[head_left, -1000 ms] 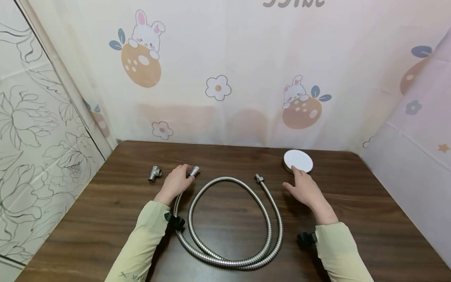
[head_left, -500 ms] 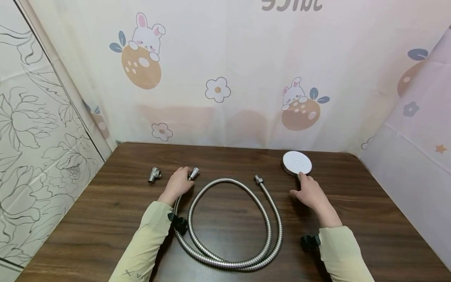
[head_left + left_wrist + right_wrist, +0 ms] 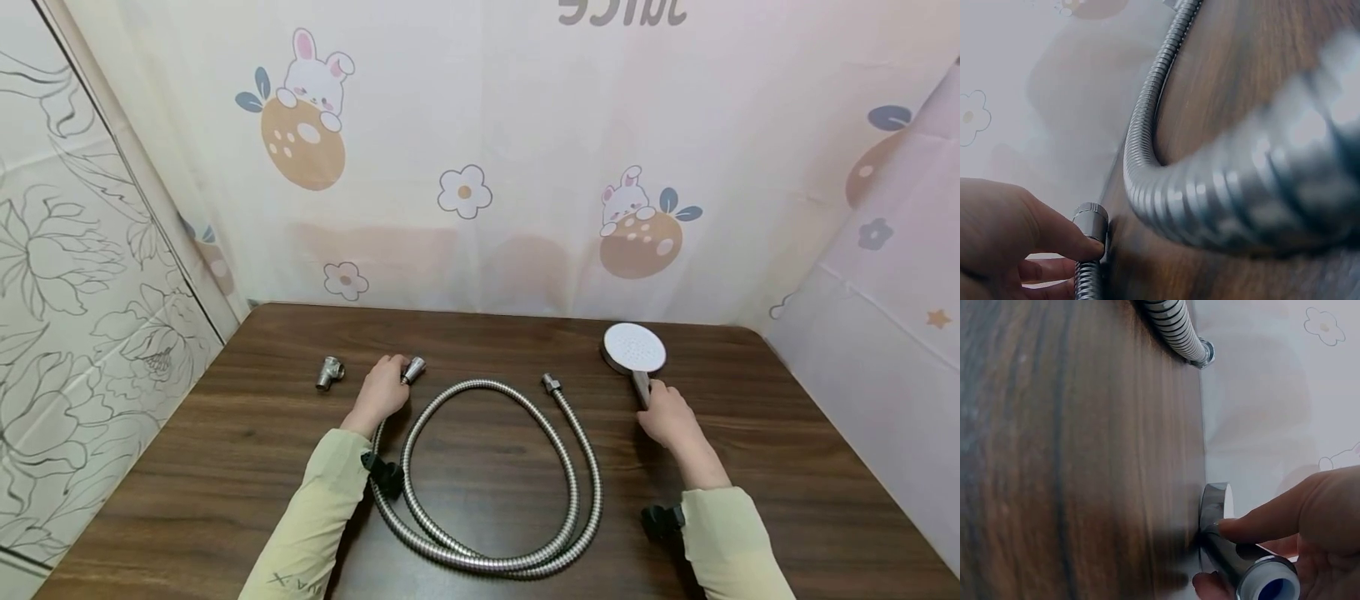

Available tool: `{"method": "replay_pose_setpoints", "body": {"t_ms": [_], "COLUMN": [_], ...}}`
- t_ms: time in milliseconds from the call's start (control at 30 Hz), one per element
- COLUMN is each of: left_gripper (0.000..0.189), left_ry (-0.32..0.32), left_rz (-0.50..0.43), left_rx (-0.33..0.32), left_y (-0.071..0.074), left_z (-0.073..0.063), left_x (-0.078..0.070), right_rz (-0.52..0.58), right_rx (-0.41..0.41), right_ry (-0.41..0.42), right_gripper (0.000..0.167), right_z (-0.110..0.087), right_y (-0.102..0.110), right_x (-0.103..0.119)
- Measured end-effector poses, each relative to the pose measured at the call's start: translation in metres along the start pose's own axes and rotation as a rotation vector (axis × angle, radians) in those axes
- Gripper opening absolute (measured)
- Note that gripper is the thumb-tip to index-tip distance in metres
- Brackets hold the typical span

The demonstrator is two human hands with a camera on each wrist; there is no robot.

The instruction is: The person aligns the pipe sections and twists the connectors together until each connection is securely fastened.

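Observation:
A ribbed metal shower hose point(image 3: 573, 483) lies coiled in the middle of the wooden table. My left hand point(image 3: 380, 392) pinches it just below its cone-shaped end fitting point(image 3: 413, 369); in the left wrist view the thumb presses the hose right under that collar point(image 3: 1091, 220). The other end, with a hex nut point(image 3: 552, 382), lies free at the right of the coil. At the right, a shower head point(image 3: 634, 347) rests with its white spray face up. My right hand point(image 3: 667, 415) grips its chrome handle point(image 3: 1225, 553), whose open round end points toward the wrist camera.
A small chrome tee fitting point(image 3: 329, 372) lies left of my left hand. The brown table point(image 3: 202, 467) backs onto a curtain point(image 3: 525, 125) printed with rabbits and flowers. Dark wrist-camera mounts point(image 3: 662, 522) stick out inward from both sleeves.
My right hand has moved from the shower head's face back down to its handle and closed round it. The left hand stays at the hose end, shifting only slightly.

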State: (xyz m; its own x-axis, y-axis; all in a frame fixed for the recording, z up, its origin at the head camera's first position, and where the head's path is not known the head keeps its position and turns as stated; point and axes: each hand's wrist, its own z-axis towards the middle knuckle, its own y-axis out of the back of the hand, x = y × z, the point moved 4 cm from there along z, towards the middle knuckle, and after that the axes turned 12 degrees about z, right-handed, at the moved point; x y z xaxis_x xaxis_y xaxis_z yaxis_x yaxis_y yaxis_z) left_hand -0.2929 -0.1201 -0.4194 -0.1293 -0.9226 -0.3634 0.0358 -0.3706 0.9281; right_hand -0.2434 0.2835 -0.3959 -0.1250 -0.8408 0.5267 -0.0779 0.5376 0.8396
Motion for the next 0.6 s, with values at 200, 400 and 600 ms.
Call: {"method": "replay_pose_setpoints", "body": {"t_ms": [200,400,600], "left_gripper": [0.042,0.043,0.043], "left_ry": [0.017,0.018,0.021], "left_rz": [-0.047,-0.113,-0.173], "left_rx": [0.005,0.010,0.015], "left_y": [0.001,0.004,0.005], "left_z": [-0.001,-0.001,-0.003], "left_x": [-0.001,-0.004,-0.005], "right_rz": [0.130,0.536,0.902], "right_rx": [0.022,0.125,0.221], "right_ry": [-0.020,-0.108,-0.176], "right_gripper": [0.058,0.058,0.055], "right_z": [-0.001,-0.002,0.000], "right_y": [0.002,-0.001,-0.009], "right_x": [-0.004,-0.008,-0.011]}}
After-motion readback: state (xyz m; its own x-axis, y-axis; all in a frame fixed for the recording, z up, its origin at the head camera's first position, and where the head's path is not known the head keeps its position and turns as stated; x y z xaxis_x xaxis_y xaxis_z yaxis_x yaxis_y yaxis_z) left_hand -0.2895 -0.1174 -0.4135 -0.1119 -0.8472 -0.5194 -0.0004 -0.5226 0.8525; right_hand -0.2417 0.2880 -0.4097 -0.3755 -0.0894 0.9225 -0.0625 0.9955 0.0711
